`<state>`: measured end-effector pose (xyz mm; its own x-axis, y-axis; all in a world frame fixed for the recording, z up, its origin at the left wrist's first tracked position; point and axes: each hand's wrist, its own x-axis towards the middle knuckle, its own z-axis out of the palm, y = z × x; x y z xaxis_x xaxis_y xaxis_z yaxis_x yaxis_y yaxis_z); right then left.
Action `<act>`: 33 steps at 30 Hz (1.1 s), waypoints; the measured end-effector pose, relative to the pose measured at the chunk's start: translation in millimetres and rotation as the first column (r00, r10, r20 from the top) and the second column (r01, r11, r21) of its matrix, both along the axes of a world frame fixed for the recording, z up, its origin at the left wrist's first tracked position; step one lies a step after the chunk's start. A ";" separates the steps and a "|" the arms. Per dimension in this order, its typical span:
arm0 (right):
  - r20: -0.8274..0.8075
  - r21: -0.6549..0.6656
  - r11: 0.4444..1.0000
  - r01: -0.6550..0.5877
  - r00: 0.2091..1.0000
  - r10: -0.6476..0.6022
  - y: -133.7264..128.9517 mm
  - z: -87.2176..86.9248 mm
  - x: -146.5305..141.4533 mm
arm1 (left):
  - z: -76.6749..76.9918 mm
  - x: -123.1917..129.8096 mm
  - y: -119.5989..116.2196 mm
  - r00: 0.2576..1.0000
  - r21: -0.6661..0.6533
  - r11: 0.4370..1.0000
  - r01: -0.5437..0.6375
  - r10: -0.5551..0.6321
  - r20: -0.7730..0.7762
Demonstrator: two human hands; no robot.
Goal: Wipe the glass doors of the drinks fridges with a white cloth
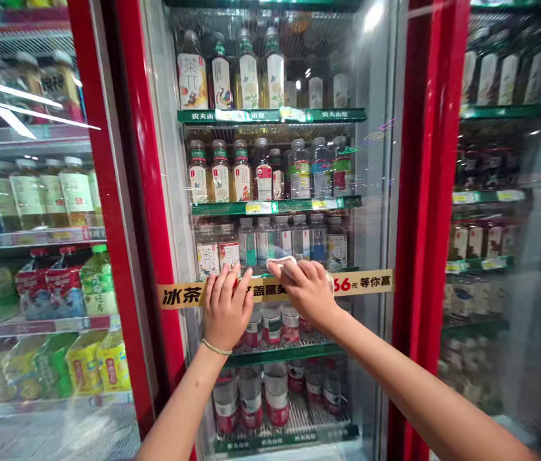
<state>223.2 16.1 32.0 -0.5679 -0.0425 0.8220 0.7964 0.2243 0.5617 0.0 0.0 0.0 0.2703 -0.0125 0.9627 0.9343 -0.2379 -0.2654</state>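
A glass cooler door [371, 211] fills the middle of the head view, with a gold printed strip [366, 283] running across it. My left hand [226, 304] lies against the glass over the strip's left part, fingers stretched out and nothing in it; a thin band [216, 348] circles its wrist. Under the fingers of my right hand [312, 291] is a white cloth [283, 261], pressed to the door at the strip's upper edge. Much of the cloth is hidden by the hand.
Behind the glass, drink bottles [251, 176] stand on shelves with green edges [294, 206]. Red frames [143, 160] border the door. On the left is another cooler with bottles and packs [85, 362]; on the right, a further cooler shows bottles [508, 77]. Lights reflect in the glass.
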 end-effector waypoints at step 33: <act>-0.087 0.031 0.988 -0.154 0.984 0.156 2.2 8.6 -61.9 | -2.4 -64.9 -15.4 0.995 0.032 0.997 -0.073 0.071 0.073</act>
<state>161.3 18.3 40.6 -0.4779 -0.1450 0.8663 0.7998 0.3360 0.4975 -64.9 -15.4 -2.4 0.2023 -0.0287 0.9789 0.9656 -0.1611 -0.2042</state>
